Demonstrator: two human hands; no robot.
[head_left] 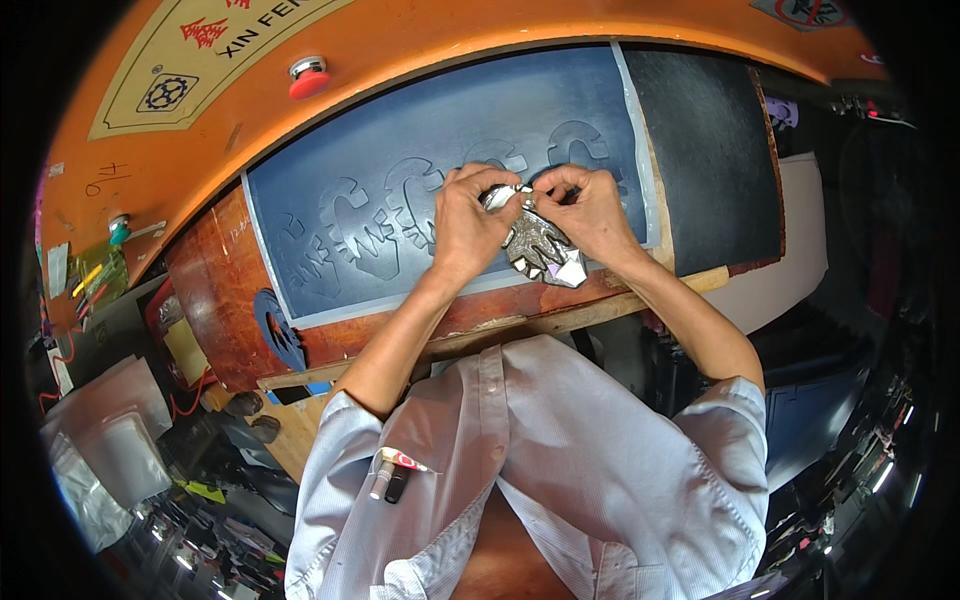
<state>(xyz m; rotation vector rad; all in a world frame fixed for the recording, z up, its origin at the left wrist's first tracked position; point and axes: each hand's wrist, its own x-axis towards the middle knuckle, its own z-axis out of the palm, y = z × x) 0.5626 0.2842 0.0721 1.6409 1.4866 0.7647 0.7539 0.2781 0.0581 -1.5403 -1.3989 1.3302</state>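
Note:
My left hand (470, 225) and my right hand (590, 215) meet over a dark blue sheet (330, 215) that lies on a reddish-brown press bed (215, 300). Both hands pinch a shiny metal cutting die (540, 250) with a jagged outline, its lower end resting near the sheet's front edge. Several cut outlines of shapes show in the blue sheet to the left of my hands. The die's upper end is hidden under my fingers.
An orange machine head (420, 40) with a red button (309, 78) arches over the bed. A black sheet (705, 150) lies to the right of the blue one. A blue cut piece (278, 330) hangs at the bed's front left. Plastic bags (110, 440) lie lower left.

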